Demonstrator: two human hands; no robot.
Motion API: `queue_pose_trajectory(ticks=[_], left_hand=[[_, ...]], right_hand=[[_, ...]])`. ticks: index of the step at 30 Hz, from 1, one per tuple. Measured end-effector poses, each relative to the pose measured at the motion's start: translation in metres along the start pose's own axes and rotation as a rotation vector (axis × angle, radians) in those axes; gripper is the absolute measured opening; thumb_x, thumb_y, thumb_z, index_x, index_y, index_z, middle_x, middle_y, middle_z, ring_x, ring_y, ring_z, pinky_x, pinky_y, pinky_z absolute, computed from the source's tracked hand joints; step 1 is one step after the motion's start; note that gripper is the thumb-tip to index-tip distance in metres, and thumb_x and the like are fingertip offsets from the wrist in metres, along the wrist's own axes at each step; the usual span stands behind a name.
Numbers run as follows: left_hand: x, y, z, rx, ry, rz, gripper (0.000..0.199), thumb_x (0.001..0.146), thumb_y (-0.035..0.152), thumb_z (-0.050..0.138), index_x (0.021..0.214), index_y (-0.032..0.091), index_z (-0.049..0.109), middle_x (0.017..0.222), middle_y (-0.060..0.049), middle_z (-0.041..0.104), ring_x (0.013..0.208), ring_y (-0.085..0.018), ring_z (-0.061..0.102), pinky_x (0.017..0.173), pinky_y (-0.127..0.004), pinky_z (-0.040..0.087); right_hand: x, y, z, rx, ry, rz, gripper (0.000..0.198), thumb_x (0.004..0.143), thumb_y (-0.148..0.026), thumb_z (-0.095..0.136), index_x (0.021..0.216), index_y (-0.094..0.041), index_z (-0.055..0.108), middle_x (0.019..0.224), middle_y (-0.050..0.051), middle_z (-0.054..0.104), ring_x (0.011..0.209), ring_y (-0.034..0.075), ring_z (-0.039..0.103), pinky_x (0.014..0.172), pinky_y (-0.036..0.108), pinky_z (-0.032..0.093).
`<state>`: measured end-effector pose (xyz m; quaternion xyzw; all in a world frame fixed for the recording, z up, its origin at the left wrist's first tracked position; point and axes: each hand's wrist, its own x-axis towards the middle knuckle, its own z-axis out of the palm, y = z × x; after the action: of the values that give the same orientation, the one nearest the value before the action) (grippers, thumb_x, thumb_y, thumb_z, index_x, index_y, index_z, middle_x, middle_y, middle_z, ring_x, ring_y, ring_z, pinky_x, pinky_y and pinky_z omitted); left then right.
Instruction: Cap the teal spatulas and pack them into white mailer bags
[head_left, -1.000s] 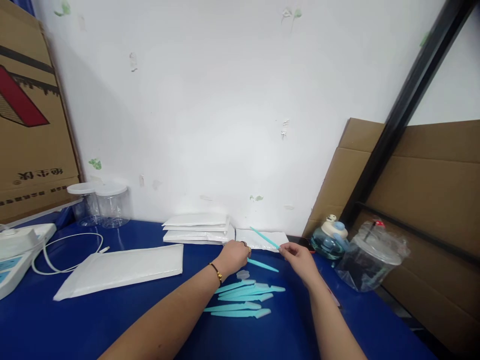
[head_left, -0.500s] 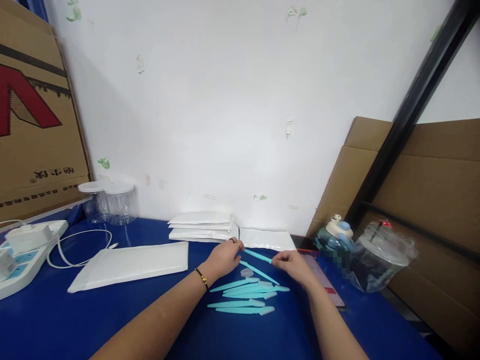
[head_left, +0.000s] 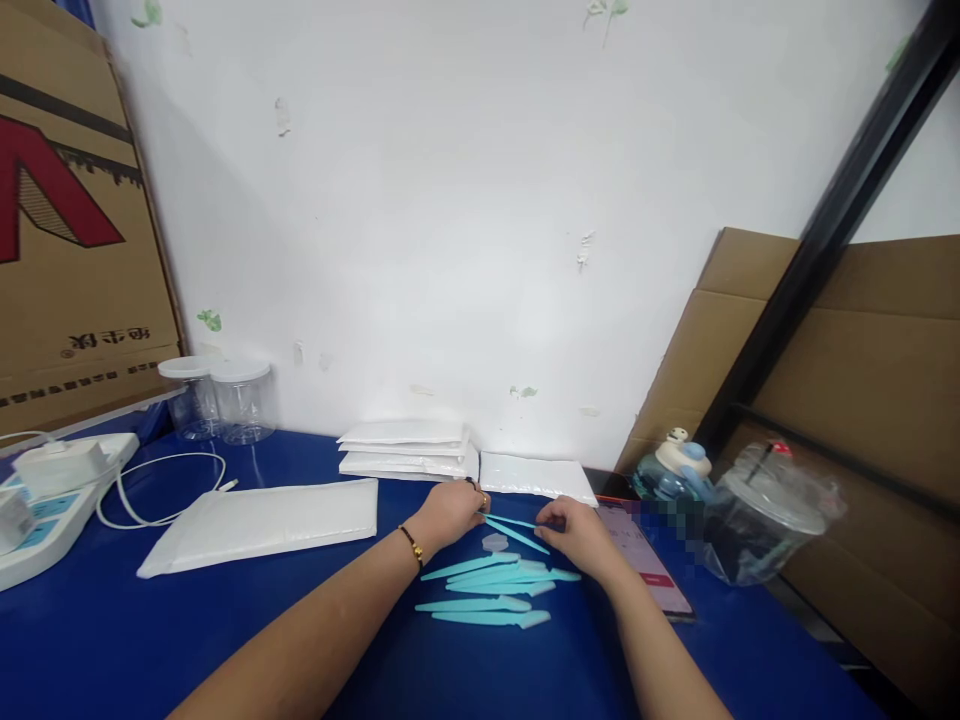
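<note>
Turquoise razors (head_left: 517, 535), two, between two hands (head_left: 448, 515)

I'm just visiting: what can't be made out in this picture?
All in the head view:

Left hand's grip: its own fingers hide how it meets the turquoise razors.

Phone: the screen text is too small and blurred to read, and the right forearm covers part of one side.

Stacked padded envelopes: opaque walls hide any contents.

Printed carton and power strip: cut off by the picture's left edge.
</note>
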<state>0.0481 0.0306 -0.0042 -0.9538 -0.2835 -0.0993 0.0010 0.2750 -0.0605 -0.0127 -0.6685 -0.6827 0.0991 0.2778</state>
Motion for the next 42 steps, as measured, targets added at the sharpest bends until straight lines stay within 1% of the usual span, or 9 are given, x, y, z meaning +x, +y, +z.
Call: queue_pose_trajectory(ticks=[3, 7, 16, 19, 23, 26, 36, 39, 42], left_hand=[[-0.017, -0.006, -0.009, 0.045, -0.012, -0.048, 0.009, 0.083, 0.023, 0.053, 0.084, 0.02, 0.062, 0.086, -0.007, 0.065, 0.082, -0.023, 0.061, 0.068, -0.029, 0.044], [-0.048, -0.016, -0.022, 0.129, -0.049, -0.132, 0.01, 0.083, 0.02, 0.049, 0.081, 0.019, 0.059, 0.082, -0.007, 0.064, 0.077, -0.023, 0.062, 0.065, -0.03, 0.045], [-0.098, -0.039, -0.036, 0.2, -0.142, -0.372, 0.011, 0.08, 0.015, 0.048, 0.084, 0.019, 0.057, 0.083, -0.007, 0.064, 0.077, -0.023, 0.062, 0.065, -0.031, 0.045], [-0.094, -0.028, -0.039, 0.138, -0.107, -0.385, 0.016, 0.078, 0.018, 0.053, 0.093, 0.02, 0.057, 0.091, -0.007, 0.062, 0.081, -0.022, 0.061, 0.067, -0.03, 0.044], [-0.075, 0.002, -0.036, -0.099, -0.095, -0.257, 0.015, 0.078, 0.028, 0.056, 0.092, 0.025, 0.061, 0.092, -0.001, 0.063, 0.085, -0.018, 0.06, 0.071, -0.026, 0.042], [-0.059, 0.018, -0.028, -0.183, -0.12, -0.217, 0.013, 0.074, 0.03, 0.061, 0.085, 0.025, 0.062, 0.087, 0.001, 0.064, 0.081, -0.017, 0.059, 0.065, -0.024, 0.04], [-0.043, 0.013, -0.017, -0.184, -0.193, -0.326, 0.009, 0.075, 0.023, 0.054, 0.069, 0.021, 0.061, 0.073, 0.0, 0.064, 0.067, -0.016, 0.058, 0.054, -0.024, 0.034], [-0.044, 0.016, -0.015, -0.224, -0.108, -0.297, 0.008, 0.077, 0.022, 0.051, 0.075, 0.021, 0.059, 0.079, 0.0, 0.063, 0.072, -0.015, 0.058, 0.06, -0.024, 0.039], [-0.041, 0.022, -0.009, -0.294, -0.029, -0.246, 0.016, 0.079, 0.032, 0.054, 0.091, 0.022, 0.058, 0.094, -0.001, 0.061, 0.084, -0.017, 0.058, 0.071, -0.025, 0.042]], right_hand=[[-0.002, -0.013, -0.005, 0.01, 0.005, -0.074, 0.012, 0.074, -0.023, 0.059, 0.078, -0.021, 0.07, 0.082, 0.004, 0.066, 0.078, 0.019, 0.058, 0.071, 0.028, 0.043], [-0.007, -0.028, -0.007, 0.061, -0.101, -0.169, 0.013, 0.077, -0.021, 0.057, 0.078, -0.021, 0.07, 0.082, 0.003, 0.065, 0.078, 0.018, 0.058, 0.069, 0.026, 0.042], [-0.009, -0.037, 0.013, 0.064, -0.204, -0.153, 0.005, 0.071, -0.024, 0.066, 0.074, -0.02, 0.067, 0.077, 0.001, 0.059, 0.068, 0.014, 0.054, 0.06, 0.022, 0.04], [-0.006, -0.04, 0.018, 0.07, -0.165, -0.14, 0.011, 0.072, -0.028, 0.066, 0.081, -0.021, 0.067, 0.081, 0.001, 0.059, 0.069, 0.014, 0.054, 0.061, 0.022, 0.041], [0.0, -0.05, 0.026, 0.121, -0.178, -0.184, 0.023, 0.077, -0.031, 0.064, 0.099, -0.026, 0.067, 0.09, 0.002, 0.061, 0.074, 0.015, 0.056, 0.066, 0.023, 0.043], [0.006, -0.05, 0.034, 0.12, -0.195, -0.207, 0.018, 0.076, -0.029, 0.065, 0.092, -0.027, 0.072, 0.087, 0.002, 0.062, 0.077, 0.016, 0.058, 0.066, 0.023, 0.043], [0.013, -0.001, 0.021, 0.145, -0.047, -0.006, 0.019, 0.073, -0.031, 0.064, 0.086, -0.022, 0.074, 0.083, 0.004, 0.064, 0.072, 0.017, 0.058, 0.066, 0.026, 0.044], [0.009, -0.001, 0.011, 0.133, -0.01, -0.005, 0.021, 0.077, -0.029, 0.058, 0.091, -0.02, 0.072, 0.084, 0.004, 0.064, 0.072, 0.017, 0.057, 0.067, 0.026, 0.044], [0.003, 0.001, 0.001, 0.087, -0.014, 0.013, 0.014, 0.074, -0.024, 0.058, 0.081, -0.019, 0.07, 0.078, 0.002, 0.063, 0.068, 0.016, 0.056, 0.063, 0.025, 0.043]])
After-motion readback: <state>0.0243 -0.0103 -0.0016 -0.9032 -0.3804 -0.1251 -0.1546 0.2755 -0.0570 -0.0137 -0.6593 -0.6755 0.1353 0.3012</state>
